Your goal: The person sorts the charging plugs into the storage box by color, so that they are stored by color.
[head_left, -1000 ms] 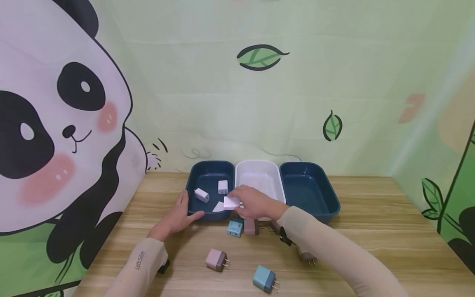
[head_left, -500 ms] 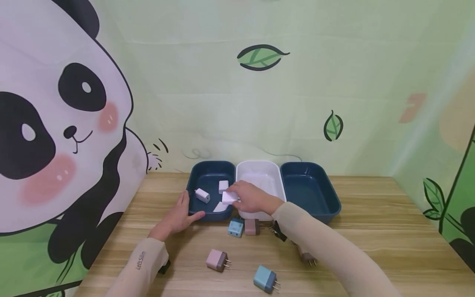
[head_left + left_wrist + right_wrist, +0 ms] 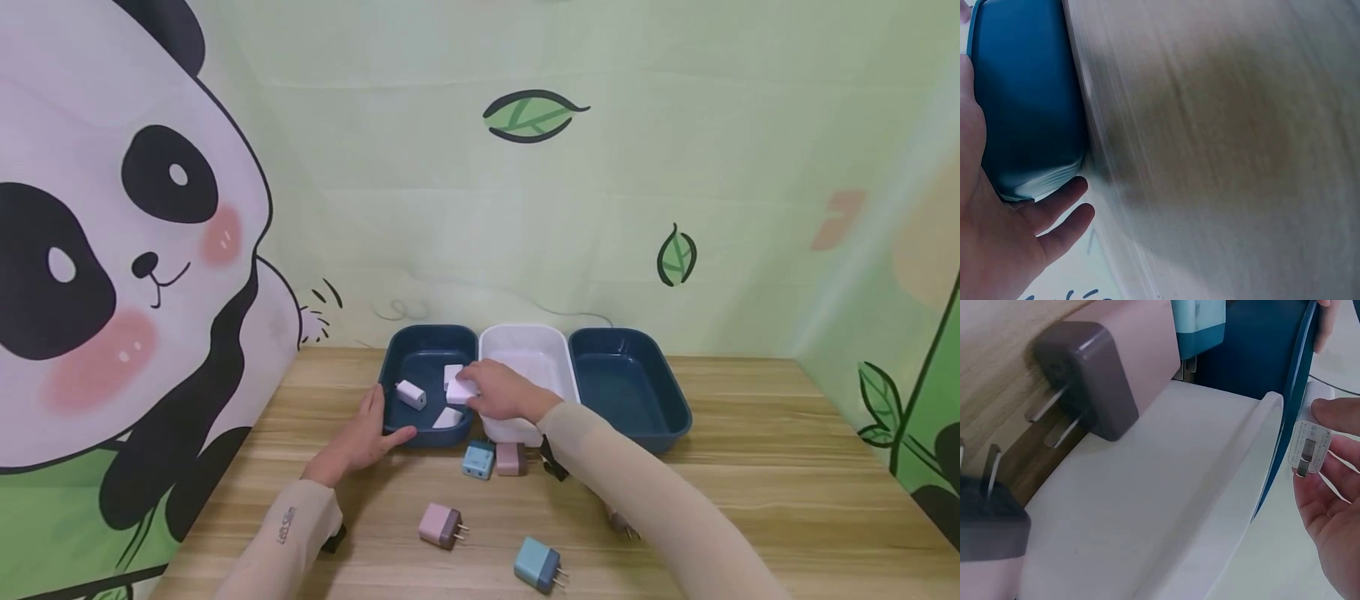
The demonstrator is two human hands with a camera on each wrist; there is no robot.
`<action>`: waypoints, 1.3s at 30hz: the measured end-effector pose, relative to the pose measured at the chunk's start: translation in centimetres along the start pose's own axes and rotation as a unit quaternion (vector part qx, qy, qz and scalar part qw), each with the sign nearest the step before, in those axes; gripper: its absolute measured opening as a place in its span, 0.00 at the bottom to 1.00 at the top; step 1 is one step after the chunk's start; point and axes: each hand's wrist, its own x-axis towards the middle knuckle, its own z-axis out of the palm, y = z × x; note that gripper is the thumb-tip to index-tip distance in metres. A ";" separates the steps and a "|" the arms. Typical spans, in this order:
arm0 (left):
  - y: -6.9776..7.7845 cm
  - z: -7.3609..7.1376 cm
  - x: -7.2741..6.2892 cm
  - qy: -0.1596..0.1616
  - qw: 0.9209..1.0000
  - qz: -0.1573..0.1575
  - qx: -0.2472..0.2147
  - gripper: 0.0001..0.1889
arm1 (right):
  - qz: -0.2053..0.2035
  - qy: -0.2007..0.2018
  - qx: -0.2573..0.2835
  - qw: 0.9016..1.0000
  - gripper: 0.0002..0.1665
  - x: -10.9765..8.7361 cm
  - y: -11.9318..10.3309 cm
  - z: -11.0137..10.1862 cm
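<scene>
In the head view, my right hand (image 3: 506,390) pinches a white charger plug (image 3: 460,392) between thumb and fingers over the left blue tray (image 3: 388,367). Its metal prongs show in the right wrist view, where the charger plug (image 3: 1310,447) is beside the tray edge. Inside that tray lie a white charger plug (image 3: 411,395), another white charger plug (image 3: 448,418) near the front, and a third, partly hidden behind the held one. My left hand (image 3: 362,437) rests against the tray's front left corner, fingers straight along its side and thumb at the front.
A white tray (image 3: 555,350) and a second blue tray (image 3: 626,379) stand to the right. Before them on the wooden table lie a blue charger plug (image 3: 477,460), pink charger plugs (image 3: 512,459) (image 3: 441,525), and another blue charger plug (image 3: 537,564). My right sleeve partly covers one more.
My right hand has moved slightly away from me and left with the white charger plug, deeper over the left blue tray. The left hand has stayed at the tray's corner.
</scene>
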 end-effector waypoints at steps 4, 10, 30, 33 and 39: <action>-0.1 0.1 0.0 0.000 1.000 0.000 0.000 0.57 | 0.019 -0.005 0.012 1.000 0.23 0.4 0.3 0.3; -0.1 0.1 0.1 -0.002 1.000 0.000 0.001 0.57 | 0.047 -0.016 0.022 0.999 0.24 0.8 0.3 0.6; 0.1 0.1 0.2 0.001 1.000 -0.002 0.002 0.56 | 0.059 -0.018 0.036 0.997 0.25 2.3 0.5 0.9; 0.2 0.1 0.2 -0.001 1.000 -0.005 0.003 0.56 | 0.064 -0.017 0.043 0.997 0.25 2.5 0.6 1.1; 0.2 0.1 0.1 -0.005 1.000 -0.011 0.006 0.56 | 0.062 -0.016 0.043 0.997 0.24 2.9 0.8 1.3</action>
